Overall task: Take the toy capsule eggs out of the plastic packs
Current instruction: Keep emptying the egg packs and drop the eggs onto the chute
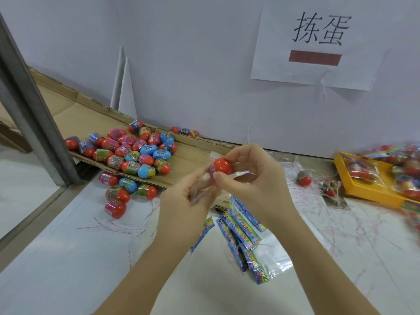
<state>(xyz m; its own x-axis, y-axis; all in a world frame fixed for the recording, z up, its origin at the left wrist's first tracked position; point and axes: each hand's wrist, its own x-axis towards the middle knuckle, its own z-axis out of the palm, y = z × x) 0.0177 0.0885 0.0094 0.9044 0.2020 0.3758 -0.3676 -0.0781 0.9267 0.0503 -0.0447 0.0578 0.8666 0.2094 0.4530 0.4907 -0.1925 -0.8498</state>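
A toy capsule egg (222, 166) with a red cap sits between the fingers of my right hand (252, 176), above the middle of the table. My left hand (184, 198) pinches the clear plastic pack (202, 187) that still wraps the egg's lower half. A heap of loose eggs (134, 153) lies on flattened cardboard (191, 160) to the left, and a few more have rolled onto the white table. A yellow tray (363, 187) at the right edge holds several sealed packs of eggs (391, 169).
Empty packs with colourful header cards (243, 233) are piled just below my hands. Torn plastic strips litter the table. One egg (304, 178) and a packed one (329, 187) lie left of the tray. A metal post (34, 110) stands at left. A paper sign (318, 42) hangs on the white wall.
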